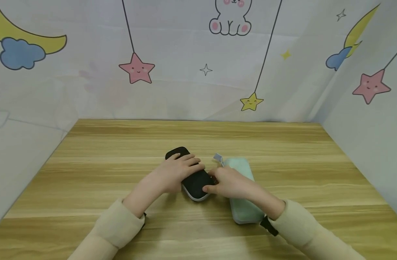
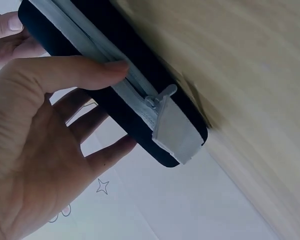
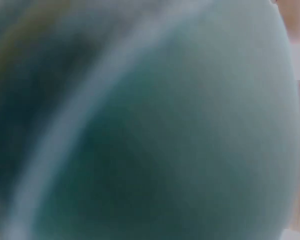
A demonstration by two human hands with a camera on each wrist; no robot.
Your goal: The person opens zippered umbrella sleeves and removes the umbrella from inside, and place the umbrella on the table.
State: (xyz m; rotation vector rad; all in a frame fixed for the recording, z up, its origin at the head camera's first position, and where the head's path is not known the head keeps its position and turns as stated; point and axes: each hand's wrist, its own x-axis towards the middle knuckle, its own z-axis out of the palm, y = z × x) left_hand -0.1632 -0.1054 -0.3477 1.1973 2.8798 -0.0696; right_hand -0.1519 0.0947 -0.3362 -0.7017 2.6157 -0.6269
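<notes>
A black zip case (image 1: 196, 185) with a pale zipper band lies slantwise near the middle of the wooden table. My left hand (image 1: 179, 171) grips it from above, fingers spread across its top. In the left wrist view the thumb lies along the zipper (image 2: 135, 80), and a light grey pull tab (image 2: 177, 130) hangs near one end. My right hand (image 1: 230, 182) holds the near right end of the case, its thumb on the top edge. Under the right wrist lies a mint green zip case (image 1: 240, 167), which fills most of the right wrist view.
The green case's grey pull tab (image 1: 217, 157) sticks out at its far left corner. Beyond the wooden table (image 1: 198, 131) hangs a white cloth (image 1: 179, 97) printed with stars, and similar cloth walls stand at both sides.
</notes>
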